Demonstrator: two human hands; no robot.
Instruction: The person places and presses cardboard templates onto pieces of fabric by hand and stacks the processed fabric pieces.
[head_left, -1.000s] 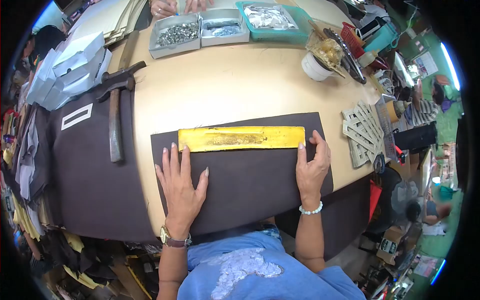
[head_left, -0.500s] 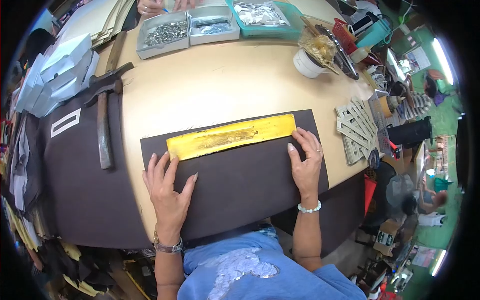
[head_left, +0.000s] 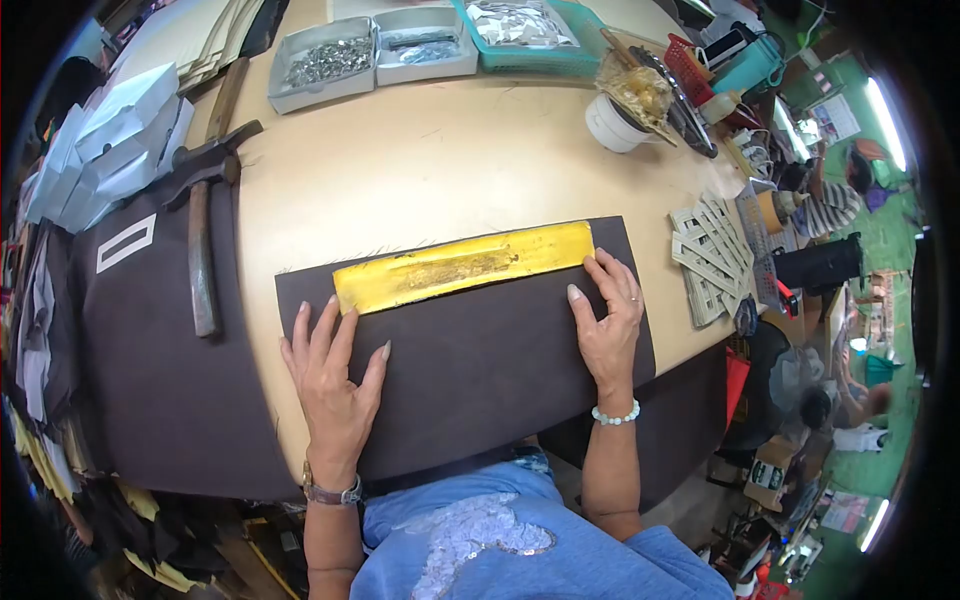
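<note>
Left hand [head_left: 335,385] and right hand [head_left: 608,325], both open, fingertips at the yellow strip's [head_left: 465,265] ends, near the dark sheet's far edge; uneven pressure could skew it.

Left hand [head_left: 332,380] and right hand [head_left: 607,325] — palms down, fingers forward

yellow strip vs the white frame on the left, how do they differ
The yellow strip is solid and darkly smudged; the white frame has a long slot. The strip looks much longer than the frame. The left hand and right hand touch the strip, while the frame lies untouched. Both are oblong and lie on dark material.
</note>
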